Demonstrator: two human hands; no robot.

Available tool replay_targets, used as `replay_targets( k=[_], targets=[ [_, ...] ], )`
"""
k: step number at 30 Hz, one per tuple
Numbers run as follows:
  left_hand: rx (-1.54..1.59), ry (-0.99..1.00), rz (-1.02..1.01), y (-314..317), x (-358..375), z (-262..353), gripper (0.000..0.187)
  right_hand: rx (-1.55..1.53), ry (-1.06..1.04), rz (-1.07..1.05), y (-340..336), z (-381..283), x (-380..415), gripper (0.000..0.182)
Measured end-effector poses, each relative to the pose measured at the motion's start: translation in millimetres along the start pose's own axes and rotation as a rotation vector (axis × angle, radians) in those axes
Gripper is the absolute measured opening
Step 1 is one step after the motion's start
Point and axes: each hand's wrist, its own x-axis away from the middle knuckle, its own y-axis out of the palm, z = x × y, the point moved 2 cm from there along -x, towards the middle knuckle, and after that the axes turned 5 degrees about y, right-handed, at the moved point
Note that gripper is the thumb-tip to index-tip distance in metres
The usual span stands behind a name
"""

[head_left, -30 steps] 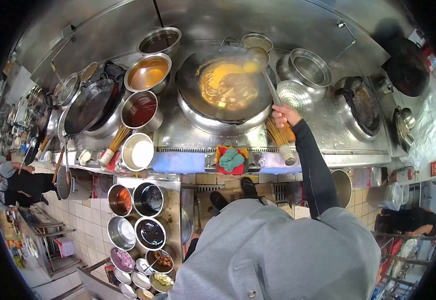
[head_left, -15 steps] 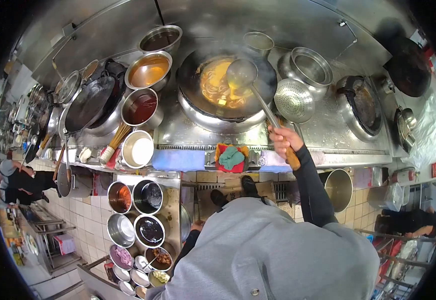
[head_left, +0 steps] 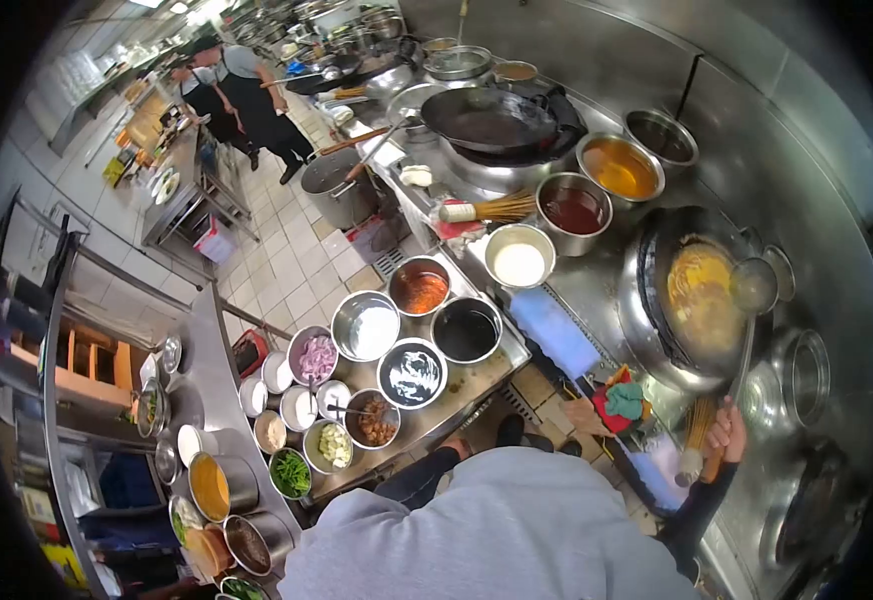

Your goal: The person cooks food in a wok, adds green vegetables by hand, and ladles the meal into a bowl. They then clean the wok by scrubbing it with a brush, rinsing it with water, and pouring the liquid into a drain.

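- The right hand (head_left: 727, 430) is wrapped around a long-handled ladle (head_left: 754, 287), near where its metal shaft meets the wooden grip; that hold likely gives control over the heavy end while sparing the fingers the heat.
- The ladle's bowl is ahead of that hand, at the wok's far side. The wok (head_left: 659, 285) sits ahead and somewhat left of the right hand, with yellowish food (head_left: 702, 290) and broth inside; its ring-like seat presumably steadies the rounded base.
- The left hand (head_left: 460, 447) is low beside the near edge of the desk (head_left: 454, 400), partly lost against the dark sleeve. Whether it grips or merely rests there, I cannot tell.
- Just left of the right hand, a bamboo brush (head_left: 698, 430) lies at the stove's front, probably so it can be grabbed without stretching. Farther left is a green cloth (head_left: 625, 400), handy for wiping.
- Ahead of the left hand, pots of dark sauce (head_left: 467, 330) and red sauce (head_left: 422, 290) stand close together; diced meat (head_left: 375, 424) is to its left. Open tops and tight grouping seem meant for quick scooping.
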Motion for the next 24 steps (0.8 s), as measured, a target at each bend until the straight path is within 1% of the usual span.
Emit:
replay_targets(
  k=[1, 2, 3, 5, 7, 9, 10, 11, 13, 14, 15, 17, 18, 19, 20, 21, 22, 23, 24],
  targets=[
    [-0.100, 0.062, -0.032, 3.4, -5.7, -7.1, 0.042, -0.160, -0.011, -0.059, -0.8, 9.6, -12.7, 0.022],
    [-0.014, 0.011, -0.056, -21.1, 17.2, 15.9, 0.046, 0.290, -0.038, 0.256, -6.2, 18.5, -26.8, 0.024],
    [-0.005, 0.015, -0.041, -18.9, 7.2, 14.4, 0.046, 0.297, -0.048, 0.242, 6.0, 15.1, -23.6, 0.024],
    [-0.098, 0.024, 0.039, -14.1, -7.7, 9.0, 0.046, 0.476, -0.038, 0.385, 26.4, 12.9, -7.2, 0.024],
    [-0.005, -0.017, 0.112, -28.4, 5.7, 33.4, 0.044, -0.233, 0.043, -0.116, -3.5, 13.1, -11.7, 0.025],
    [0.084, -0.077, 0.182, -44.6, 27.3, 48.3, 0.042, -0.498, 0.023, -0.260, 4.6, 23.5, -13.9, 0.031],
    [0.066, -0.040, 0.106, -52.1, 33.2, 56.7, 0.042, -0.168, -0.058, -0.201, -27.2, 39.4, -38.8, 0.032],
    [0.047, 0.008, 0.030, -52.2, 31.3, 59.9, 0.043, -0.161, -0.051, -0.216, -17.3, 40.8, -37.9, 0.032],
    [0.039, 0.010, 0.050, -51.6, 20.5, 56.0, 0.043, 0.145, -0.033, 0.140, -8.2, 40.8, -27.1, 0.035],
    [0.018, 0.012, 0.055, -45.6, 13.8, 50.5, 0.043, -0.409, 0.026, -0.199, -13.5, 40.0, -25.8, 0.037],
    [0.016, 0.014, 0.050, -46.3, 13.9, 49.7, 0.043, -0.410, 0.024, -0.194, -28.0, 37.5, -37.2, 0.037],
    [-0.022, 0.028, 0.052, -50.6, 15.9, 46.8, 0.045, -0.484, 0.160, -0.426, -68.0, 59.3, -64.1, 0.038],
    [-0.050, 0.052, 0.104, -41.1, 6.9, 34.6, 0.047, -0.324, 0.194, -0.791, -50.5, 64.9, -73.2, 0.038],
    [-0.087, 0.053, 0.018, -37.9, -4.7, 23.2, 0.048, -0.249, 0.225, 0.043, -93.3, 89.9, -91.2, 0.040],
    [-0.146, 0.075, -0.086, -36.2, -17.1, 18.6, 0.049, 0.205, -0.159, 0.150, -64.9, 84.4, -63.6, 0.035],
    [-0.075, 0.086, -0.022, -43.8, -11.8, 23.8, 0.046, -0.301, 0.005, -0.321, -13.6, 58.6, -26.4, 0.030],
    [0.127, 0.119, -0.001, -51.2, -6.4, 29.1, 0.042, -0.589, -0.048, -0.333, 32.9, 46.0, 2.7, 0.033],
    [0.139, 0.147, -0.020, -64.2, -3.2, 47.8, 0.034, -0.801, -0.018, -0.464, 24.9, 48.7, 1.9, 0.037],
    [0.194, 0.197, -0.036, -75.1, -0.3, 66.9, 0.029, -0.846, -0.029, -0.620, 22.8, 52.9, -3.0, 0.036]
  ],
)
